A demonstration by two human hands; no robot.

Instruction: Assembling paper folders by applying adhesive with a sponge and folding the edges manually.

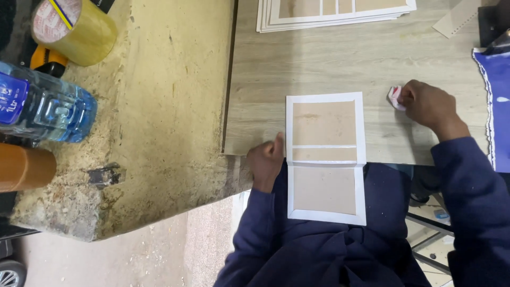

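Note:
A flat brown cardboard piece with white borders (325,123), split into three panels, lies over the near edge of the wooden table (319,58); its lower panel hangs over my lap. My left hand (265,162) rests at the table edge, its thumb touching the piece's left border. My right hand (427,105) is closed on a small white and pink object (394,98) on the table, to the right of the piece.
A stack of similar white-bordered cardboard pieces (334,13) lies at the far table edge. A blue sheet (496,106) sits at the right. On the rough bench to the left stand a tape roll (74,26), a plastic water bottle (45,109) and a brown cylinder (24,167).

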